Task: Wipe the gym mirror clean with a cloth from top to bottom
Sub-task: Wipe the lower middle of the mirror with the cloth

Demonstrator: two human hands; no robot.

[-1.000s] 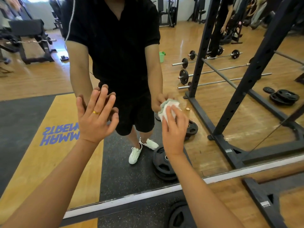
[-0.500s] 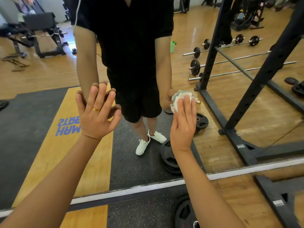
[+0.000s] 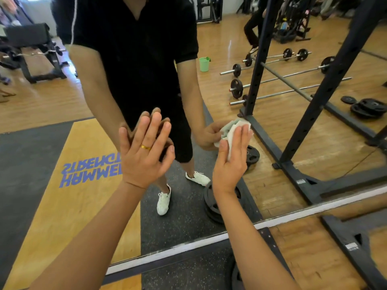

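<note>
The gym mirror (image 3: 282, 126) fills most of the head view, with its white bottom frame (image 3: 314, 209) running diagonally near the floor. My left hand (image 3: 144, 151), wearing a gold ring, lies flat against the glass with fingers straight. My right hand (image 3: 232, 162) presses a folded pale green and white cloth (image 3: 232, 130) onto the mirror with straight fingers, low on the glass. The reflection shows a person in black with both hands meeting mine.
A black weight plate (image 3: 236, 277) lies on the rubber floor by the mirror's base. A black rack foot (image 3: 354, 245) stands on the wooden floor at right. Reflected in the glass are a squat rack, barbells, plates, a green bucket and a bench.
My right hand with the cloth has slid to the right and slightly up across the glass. My left hand stays flat on the mirror. The head view has shifted.
</note>
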